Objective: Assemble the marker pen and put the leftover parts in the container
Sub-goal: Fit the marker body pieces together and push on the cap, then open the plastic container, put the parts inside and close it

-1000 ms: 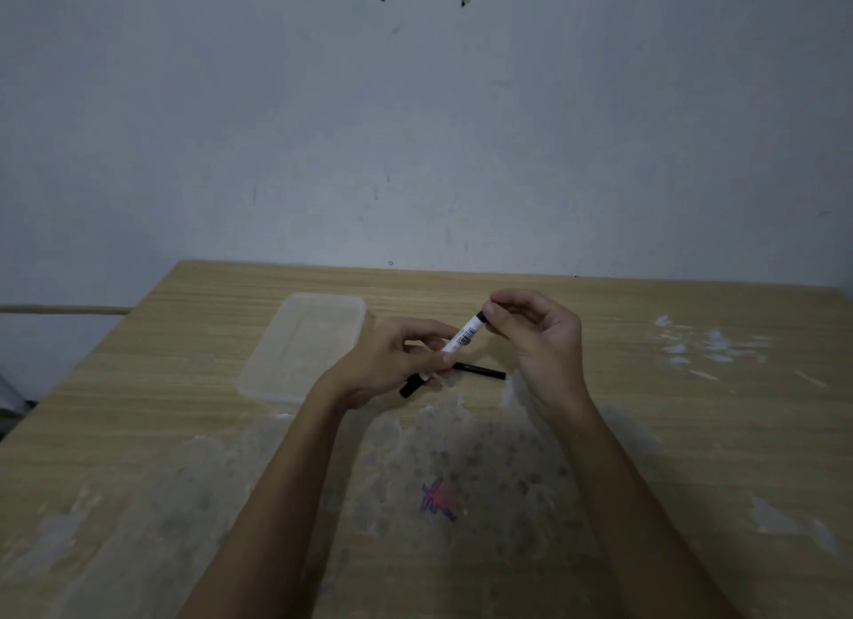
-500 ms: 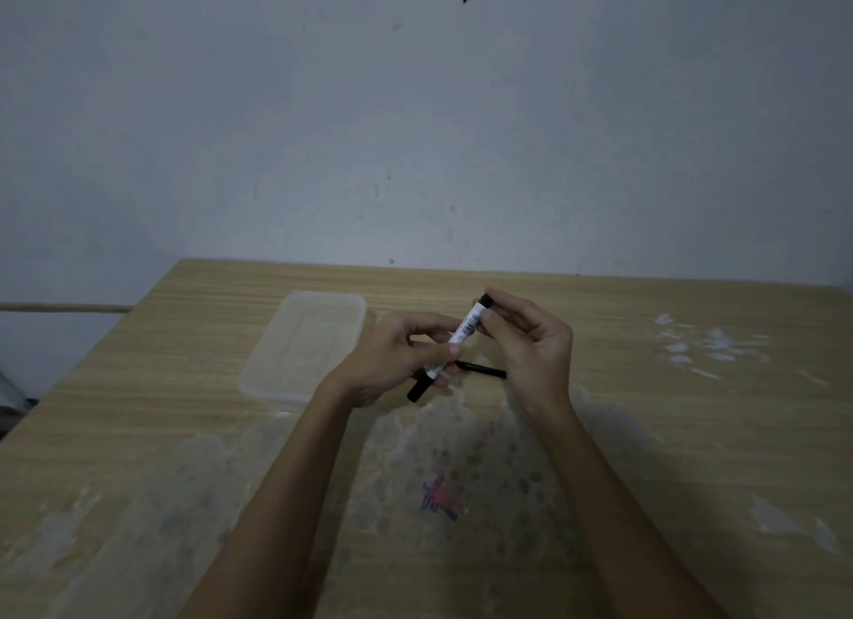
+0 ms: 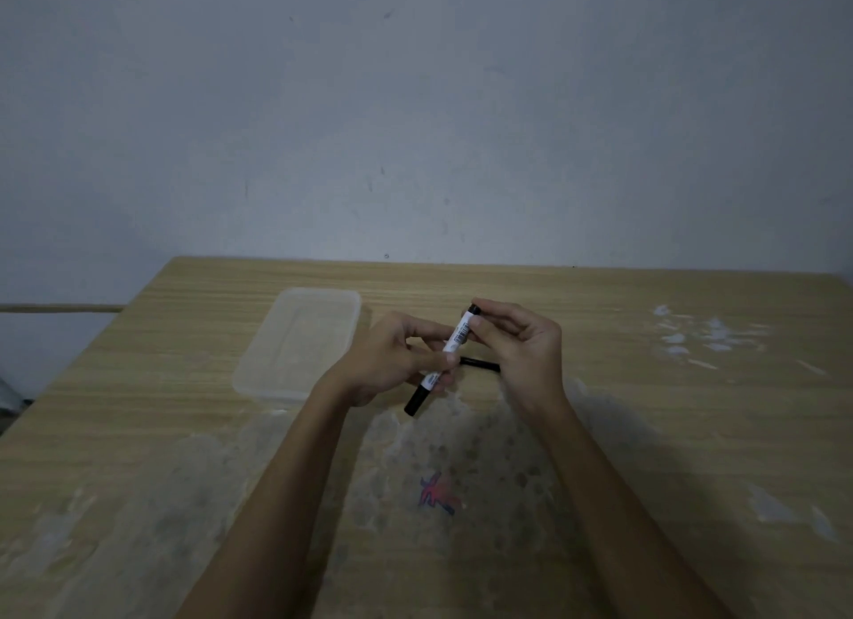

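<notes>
marker pen (image 3: 447, 359), white-barrelled with black ends, is held slanted just above a worn wooden desk (image 3: 692, 434), between a person's two bare hands. the left hand (image 3: 392, 360) has its grip closed round the lower barrel, fingers wrapped, the black lower end sticking out below them. the right hand (image 3: 517, 346) pinches the black top end (image 3: 473, 310) between thumb and fingertips, a tight, small grip; whether that end piece is fully seated cannot be told. a thin black part (image 3: 480, 364) lies flat on the desk just behind the hands, partly hidden by the right hand. a clear plastic container (image 3: 300, 341) sits near the left hand, apparently with nothing in it. the likely risks: a top piece pressed on crooked could jam or pop free, and a careless wrist could knock the loose part away across the desk before it reaches the container.
</notes>
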